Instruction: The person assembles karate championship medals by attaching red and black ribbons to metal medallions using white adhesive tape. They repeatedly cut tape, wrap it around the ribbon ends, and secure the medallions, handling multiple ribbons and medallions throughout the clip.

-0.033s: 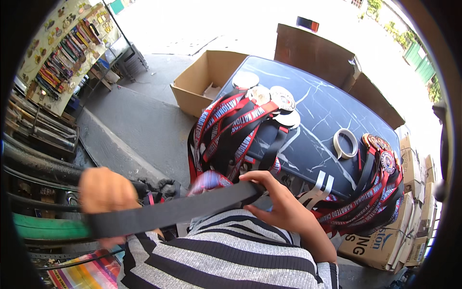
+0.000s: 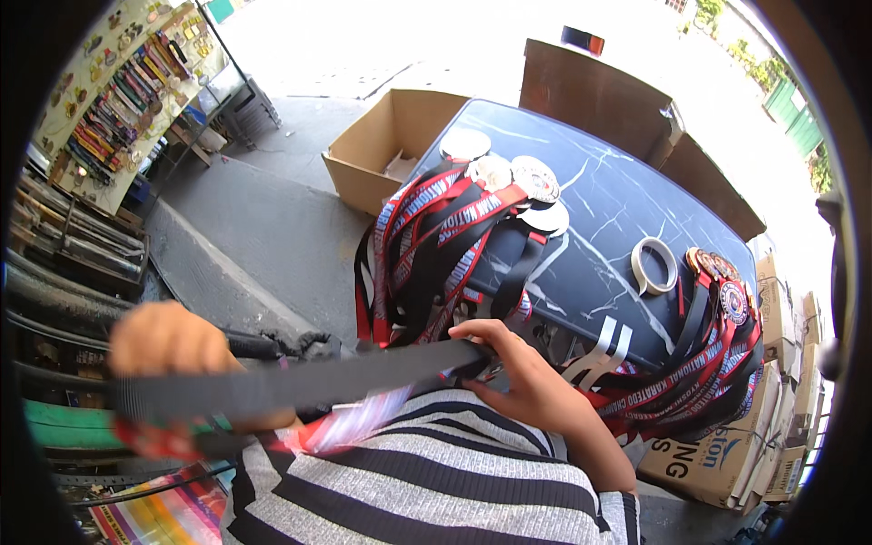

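A medal ribbon (image 2: 309,386), black with a printed red, white and blue side, stretches across my lap between my hands. My left hand (image 2: 173,345), smeared by motion, is closed on its left end. At the other end, my right hand (image 2: 513,368) pinches the ribbon between thumb and fingers; its palm hides part of it. Just beyond, ribbons (image 2: 427,245) in black and red hang over the table's edge, with silver-coloured medals (image 2: 536,182) lying on top. A second bunch of ribbons (image 2: 699,372) with gold-coloured medals (image 2: 722,272) hangs at the right.
The dark marble-patterned table (image 2: 599,209) carries a tape roll (image 2: 654,266), and pale tape strips (image 2: 599,352) hang off its near edge. An open cardboard box (image 2: 363,173) stands beyond it to the left. Flattened cartons (image 2: 718,463) lean at right; tyres (image 2: 73,304) sit close on my left.
My left hand has moved left and slightly up, drawing the ribbon with it. More of the printed side now shows, blurred, below the black stretch. My right hand has barely moved.
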The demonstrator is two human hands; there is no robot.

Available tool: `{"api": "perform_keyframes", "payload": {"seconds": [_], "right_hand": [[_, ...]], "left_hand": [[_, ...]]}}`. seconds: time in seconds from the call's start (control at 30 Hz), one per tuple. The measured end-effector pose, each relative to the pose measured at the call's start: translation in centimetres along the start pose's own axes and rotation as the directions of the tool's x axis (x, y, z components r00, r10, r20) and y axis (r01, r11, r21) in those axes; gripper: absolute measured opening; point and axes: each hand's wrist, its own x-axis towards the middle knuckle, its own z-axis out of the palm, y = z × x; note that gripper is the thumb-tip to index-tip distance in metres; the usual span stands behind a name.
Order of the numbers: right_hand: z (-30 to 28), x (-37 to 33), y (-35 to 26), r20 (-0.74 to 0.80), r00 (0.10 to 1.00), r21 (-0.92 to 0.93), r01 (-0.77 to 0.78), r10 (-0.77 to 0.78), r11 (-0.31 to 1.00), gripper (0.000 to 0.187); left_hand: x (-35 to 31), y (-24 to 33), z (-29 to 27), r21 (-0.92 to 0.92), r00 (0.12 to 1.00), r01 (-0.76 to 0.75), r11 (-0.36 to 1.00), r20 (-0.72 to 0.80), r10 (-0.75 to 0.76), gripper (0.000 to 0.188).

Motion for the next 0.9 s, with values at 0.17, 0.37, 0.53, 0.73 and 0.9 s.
{"api": "perform_keyframes", "payload": {"seconds": [0.17,0.37,0.53,0.73,0.9], "right_hand": [[2.2,-1.0,3.3,0.064,0.993,-0.029,-0.094,0.095,0.995,0.046],[2.7,-2.6,5.1,0.041,0.984,0.073,-0.178,0.176,0.981,0.026],[2.9,-2.4,4.1,0.061,0.989,0.267,-0.143,0.131,0.953,0.019],[3.5,-1.1,1.6,-0.156,0.984,0.566,0.023,0.080,0.824,0.016],[2.5,-2.3,0.4,-0.281,0.956,0.459,0.057,0.085,0.886,0.025]], "left_hand": [[1.0,0.4,-1.7,0.024,0.903,-0.252,0.967,-0.352,0.244,0.110],[0.8,-0.2,-2.9,-0.010,0.908,-0.156,0.988,-0.396,0.139,0.126],[0.9,-3.6,0.0,-0.083,0.877,-0.017,0.996,-0.480,-0.025,0.124],[1.9,-10.9,0.9,-0.087,0.783,0.413,0.906,-0.474,-0.403,0.120],[1.1,-12.6,0.0,0.541,0.782,0.619,0.570,-0.496,-0.377,0.067]]}}
